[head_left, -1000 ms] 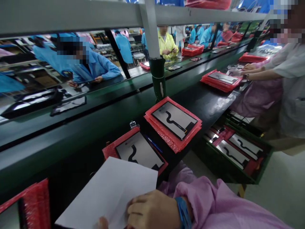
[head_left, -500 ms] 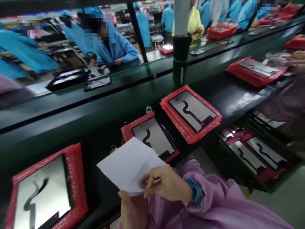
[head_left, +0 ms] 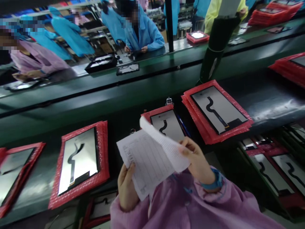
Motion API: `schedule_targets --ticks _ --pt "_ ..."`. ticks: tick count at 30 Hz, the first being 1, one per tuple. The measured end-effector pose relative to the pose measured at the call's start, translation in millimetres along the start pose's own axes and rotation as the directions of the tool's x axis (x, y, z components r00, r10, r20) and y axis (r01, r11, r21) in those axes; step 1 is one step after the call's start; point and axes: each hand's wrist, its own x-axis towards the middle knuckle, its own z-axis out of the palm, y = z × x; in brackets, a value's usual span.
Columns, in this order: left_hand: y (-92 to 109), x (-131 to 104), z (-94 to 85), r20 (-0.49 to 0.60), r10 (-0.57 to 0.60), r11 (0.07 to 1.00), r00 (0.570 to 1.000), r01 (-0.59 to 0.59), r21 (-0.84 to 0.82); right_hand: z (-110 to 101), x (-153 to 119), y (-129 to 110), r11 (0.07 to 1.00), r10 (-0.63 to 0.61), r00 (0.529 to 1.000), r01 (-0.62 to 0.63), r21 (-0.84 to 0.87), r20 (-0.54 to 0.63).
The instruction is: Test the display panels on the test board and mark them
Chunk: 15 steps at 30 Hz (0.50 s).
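Note:
My left hand (head_left: 128,187) pinches the left edge of a printed sheet of paper (head_left: 149,162), thumb on top. The fingers of my right hand (head_left: 196,160) are closed on the paper's right side, where a page is lifted and curled over. Faint lines and small print show on the paper, too blurred to read. Behind it, partly covered, a screen panel (head_left: 170,127) with a curved black flex cable lies on red bubble wrap (head_left: 158,111).
Another panel (head_left: 219,108) rests on stacked red wrap to the right, and one (head_left: 78,159) to the left. A green post (head_left: 214,47) stands behind. A green crate (head_left: 259,184) with panels sits at lower right. People work across the bench (head_left: 95,111).
The blank white side has given way to printed pages, one now lifted by my right hand. My hands have moved apart. The view has shifted left, showing another wrapped panel at the left edge.

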Motion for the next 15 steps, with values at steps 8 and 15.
schedule_targets --ticks 8,15 --pt "-18.8 63.6 -11.4 0.063 -0.057 0.997 0.996 0.060 -0.042 -57.8 41.6 -9.5 0.557 -0.413 0.896 0.106 -0.823 -0.164" --pt "-26.5 23.3 -30.5 0.171 0.633 0.628 0.756 -0.629 0.458 -72.6 46.3 5.3 0.158 -0.600 0.800 0.083 -0.984 -0.029"
